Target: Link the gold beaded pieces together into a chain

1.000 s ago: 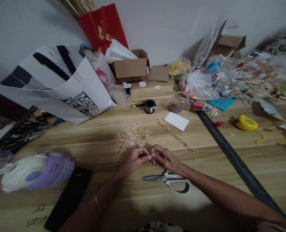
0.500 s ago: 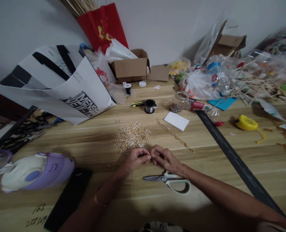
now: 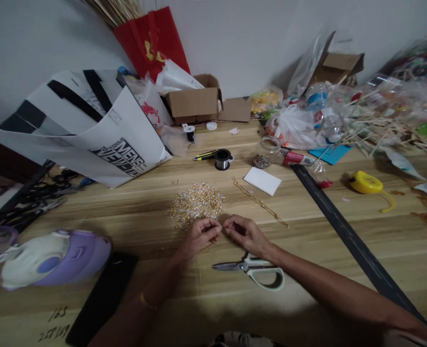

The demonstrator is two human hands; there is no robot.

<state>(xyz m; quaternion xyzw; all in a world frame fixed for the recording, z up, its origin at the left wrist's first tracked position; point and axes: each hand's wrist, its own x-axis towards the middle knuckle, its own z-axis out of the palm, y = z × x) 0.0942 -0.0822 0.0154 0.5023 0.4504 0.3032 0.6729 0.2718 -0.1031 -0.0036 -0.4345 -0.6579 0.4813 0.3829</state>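
Note:
My left hand (image 3: 201, 237) is pinched closed at the near edge of a beaded ring (image 3: 196, 205) of gold and clear beads. Facing it, my right hand (image 3: 247, 235) is also pinched, its fingertips just short of the left ones. What lies between the fingertips is too small to make out. Thin thread trails down below my left hand, and a bit of gold chain shows beside it. Scissors (image 3: 251, 270) with pale handles lie under my right wrist. A gold beaded chain (image 3: 262, 202) rests to the right.
Behind the hands are a wire spool (image 3: 222, 159), a cutter (image 3: 204, 155), a white card (image 3: 262, 180) and a bead jar (image 3: 266, 153). At left are a purple bottle (image 3: 72, 257) and a black phone-like slab (image 3: 103, 296); a yellow tape measure (image 3: 365, 182) lies right.
Both hands have shifted slightly up and left, and a small gap now shows between their fingertips. A bit of gold chain has come into view below my left hand.

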